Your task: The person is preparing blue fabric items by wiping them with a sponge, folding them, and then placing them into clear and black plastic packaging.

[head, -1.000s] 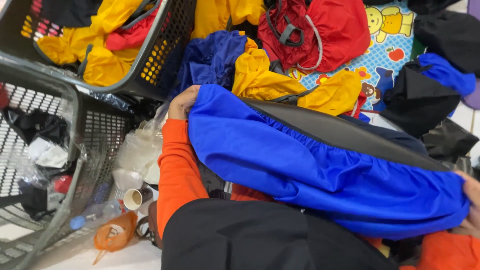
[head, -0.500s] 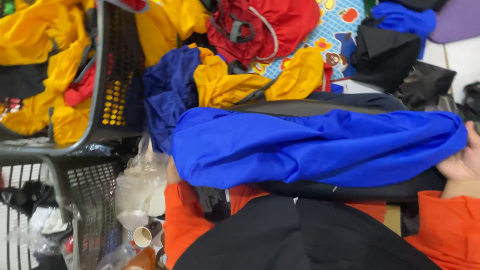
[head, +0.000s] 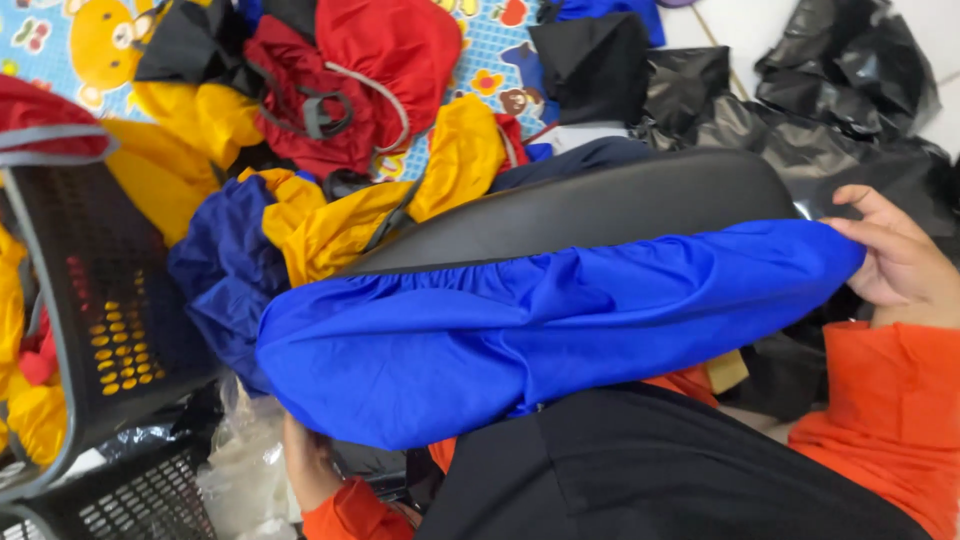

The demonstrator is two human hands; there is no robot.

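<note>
Blue elastic-edged fabric cover (head: 540, 330), soft, light, likely slippery, stretched over a stiff black pad (head: 600, 205) across your lap: your right hand (head: 895, 260) pinches its end, your left hand (head: 305, 465) grips beneath, fingers hidden; best taken at the gathered hem; around you, heaped red and yellow covers (head: 400, 190), black baskets (head: 95, 300), cartoon mat (head: 60, 40).

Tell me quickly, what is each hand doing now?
Left hand: mostly hidden under the blue cover; grip cannot be told.
Right hand: closed on the blue cover's end.
</note>
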